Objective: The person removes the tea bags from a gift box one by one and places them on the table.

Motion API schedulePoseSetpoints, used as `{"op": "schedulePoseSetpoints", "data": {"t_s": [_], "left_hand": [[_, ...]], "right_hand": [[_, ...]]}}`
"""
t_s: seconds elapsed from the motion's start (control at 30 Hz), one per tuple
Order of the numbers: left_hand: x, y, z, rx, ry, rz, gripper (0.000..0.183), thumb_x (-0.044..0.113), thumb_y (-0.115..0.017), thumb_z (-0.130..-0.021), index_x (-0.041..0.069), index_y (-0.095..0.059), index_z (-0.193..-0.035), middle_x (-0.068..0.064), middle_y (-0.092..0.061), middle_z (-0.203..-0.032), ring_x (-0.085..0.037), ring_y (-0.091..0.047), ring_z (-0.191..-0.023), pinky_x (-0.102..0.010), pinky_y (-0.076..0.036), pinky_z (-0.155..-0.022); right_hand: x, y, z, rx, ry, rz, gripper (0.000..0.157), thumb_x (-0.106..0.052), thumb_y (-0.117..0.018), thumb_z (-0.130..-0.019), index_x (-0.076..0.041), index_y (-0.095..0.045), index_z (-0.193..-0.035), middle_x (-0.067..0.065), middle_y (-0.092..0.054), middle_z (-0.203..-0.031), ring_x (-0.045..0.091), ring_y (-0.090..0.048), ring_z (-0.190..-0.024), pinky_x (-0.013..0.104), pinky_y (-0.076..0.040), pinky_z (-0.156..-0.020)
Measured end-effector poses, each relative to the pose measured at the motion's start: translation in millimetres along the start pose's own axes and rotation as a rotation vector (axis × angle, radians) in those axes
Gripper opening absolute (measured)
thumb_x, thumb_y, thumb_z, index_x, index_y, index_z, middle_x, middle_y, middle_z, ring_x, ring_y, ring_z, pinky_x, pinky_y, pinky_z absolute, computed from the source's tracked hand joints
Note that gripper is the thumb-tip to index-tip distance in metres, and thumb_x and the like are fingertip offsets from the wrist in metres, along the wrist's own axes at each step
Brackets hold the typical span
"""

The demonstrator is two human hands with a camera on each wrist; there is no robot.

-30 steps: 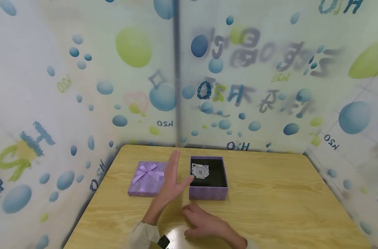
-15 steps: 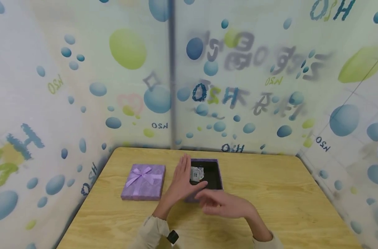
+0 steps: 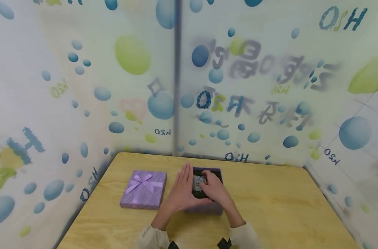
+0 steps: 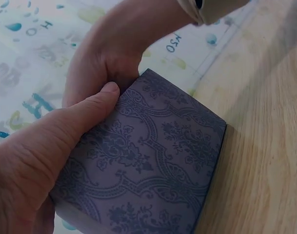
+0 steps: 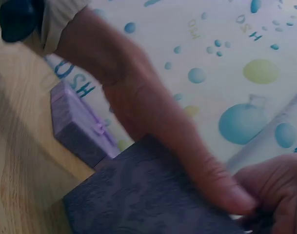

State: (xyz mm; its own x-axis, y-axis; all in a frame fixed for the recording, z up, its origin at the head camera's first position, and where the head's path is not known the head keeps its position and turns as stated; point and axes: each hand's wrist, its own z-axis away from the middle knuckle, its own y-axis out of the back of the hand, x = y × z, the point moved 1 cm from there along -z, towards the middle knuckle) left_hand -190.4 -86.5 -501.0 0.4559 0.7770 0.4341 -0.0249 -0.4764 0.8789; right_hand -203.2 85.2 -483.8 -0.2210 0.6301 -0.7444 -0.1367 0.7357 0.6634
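In the head view, an open purple box (image 3: 204, 209) with a dark inside stands on the table. A flat silver-grey piece with a printed square (image 3: 197, 182) lies at the left inside it. My left hand (image 3: 181, 192) rests on the box's near left corner, fingers straight along the left wall and thumb along the front rim. The left wrist view shows that thumb (image 4: 97, 109) over the patterned front wall. My right hand (image 3: 215, 188) reaches into the box, thumb and index finger at the silver piece's right edge. Whether they pinch it I cannot tell.
A purple lid with a ribbon bow (image 3: 143, 189) lies left of the box, a short gap away. Both stand on a light wooden table (image 3: 270, 200). A printed wall sheet (image 3: 238, 114) rises behind the table's back edge.
My right hand has gone from the table in front of the box up into its inside. My left hand has moved from beside the lid rightward onto the box's corner. The lid lies still.
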Motion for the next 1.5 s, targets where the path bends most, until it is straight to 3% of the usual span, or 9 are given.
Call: {"op": "schedulePoseSetpoints", "data": {"t_s": [0.13,0.2,0.27,0.47,0.67,0.87,1.03,1.27,1.5], "left_hand": [[5.6,-7.2,3.1,-0.032,-0.010,0.000,0.147,0.091,-0.065,-0.072,0.006,0.010,-0.165,-0.009,0.016,-0.173,-0.026,0.009,-0.161,-0.052,-0.008,-0.129],[7.4,-8.3,5.1,-0.030,-0.020,-0.011,0.148,0.092,-0.065,-0.071,0.006,0.010,-0.165,-0.009,0.016,-0.173,-0.025,0.010,-0.161,-0.051,-0.008,-0.129],[8.0,-7.8,7.9,-0.024,-0.023,-0.028,0.149,0.093,-0.065,-0.070,0.006,0.010,-0.166,-0.010,0.015,-0.174,-0.024,0.011,-0.160,-0.051,-0.008,-0.129],[8.9,-5.9,19.7,-0.008,-0.022,-0.033,0.151,0.093,-0.065,-0.069,0.003,0.006,-0.166,-0.013,0.011,-0.174,-0.027,0.008,-0.161,-0.052,-0.011,-0.129],[7.8,-7.0,23.4,-0.015,0.007,-0.022,0.151,0.096,-0.062,-0.068,0.005,0.008,-0.166,-0.011,0.013,-0.174,-0.025,0.010,-0.161,-0.052,-0.009,-0.129],[5.6,-7.3,22.9,0.006,0.004,-0.016,0.150,0.093,-0.065,-0.069,0.002,0.004,-0.166,-0.014,0.009,-0.175,-0.028,0.006,-0.161,-0.053,-0.012,-0.129],[2.3,-8.5,24.3,0.004,0.034,-0.012,0.150,0.093,-0.066,-0.069,0.002,0.003,-0.166,-0.014,0.008,-0.175,-0.028,0.006,-0.161,-0.052,-0.011,-0.129],[-3.4,-5.4,17.2,0.010,0.029,-0.008,0.149,0.092,-0.067,-0.069,0.002,0.002,-0.166,-0.015,0.006,-0.175,-0.029,0.004,-0.161,-0.053,-0.012,-0.129],[-3.9,-1.6,0.3,-0.010,0.028,-0.009,0.151,0.096,-0.062,-0.068,0.005,0.008,-0.166,-0.011,0.012,-0.175,-0.029,0.006,-0.162,-0.051,-0.008,-0.129]], "right_hand": [[6.6,-12.0,0.8,0.074,-0.123,0.138,0.054,-0.017,-0.070,-0.097,0.017,-0.053,-0.137,0.033,-0.057,-0.123,0.041,-0.064,-0.101,0.056,-0.055,-0.089],[5.9,-14.7,4.3,0.080,-0.165,0.185,0.057,-0.021,-0.073,-0.096,0.020,-0.054,-0.131,0.037,-0.055,-0.122,0.049,-0.064,-0.104,0.061,-0.055,-0.089],[3.5,-16.6,8.2,0.066,-0.178,0.201,0.057,-0.025,-0.076,-0.094,0.020,-0.058,-0.124,0.036,-0.058,-0.113,0.048,-0.065,-0.095,0.061,-0.056,-0.083],[-1.6,-21.3,16.5,-0.052,-0.130,0.152,0.039,-0.024,-0.077,-0.092,0.010,-0.070,-0.108,0.017,-0.069,-0.091,0.029,-0.064,-0.081,0.051,-0.058,-0.073],[-2.8,-23.2,16.6,-0.083,-0.159,0.194,0.041,-0.031,-0.078,-0.093,0.008,-0.069,-0.103,0.012,-0.069,-0.084,0.022,-0.063,-0.068,0.043,-0.057,-0.064],[0.8,-28.1,12.0,-0.121,-0.193,0.185,0.044,-0.035,-0.076,-0.094,0.007,-0.071,-0.105,0.011,-0.069,-0.085,0.021,-0.060,-0.068,0.040,-0.056,-0.063],[3.3,-32.8,8.3,-0.128,-0.171,0.192,0.043,-0.034,-0.077,-0.093,0.008,-0.070,-0.104,0.012,-0.068,-0.084,0.022,-0.060,-0.067,0.041,-0.057,-0.063],[1.8,-32.3,1.1,-0.059,-0.141,0.206,0.043,-0.034,-0.080,-0.092,0.006,-0.071,-0.105,0.012,-0.070,-0.085,0.022,-0.064,-0.069,0.044,-0.060,-0.065],[0.4,-20.2,-11.4,-0.011,-0.196,0.237,0.047,-0.027,-0.082,-0.091,0.010,-0.064,-0.113,0.016,-0.068,-0.091,0.027,-0.067,-0.077,0.047,-0.061,-0.073]]}}
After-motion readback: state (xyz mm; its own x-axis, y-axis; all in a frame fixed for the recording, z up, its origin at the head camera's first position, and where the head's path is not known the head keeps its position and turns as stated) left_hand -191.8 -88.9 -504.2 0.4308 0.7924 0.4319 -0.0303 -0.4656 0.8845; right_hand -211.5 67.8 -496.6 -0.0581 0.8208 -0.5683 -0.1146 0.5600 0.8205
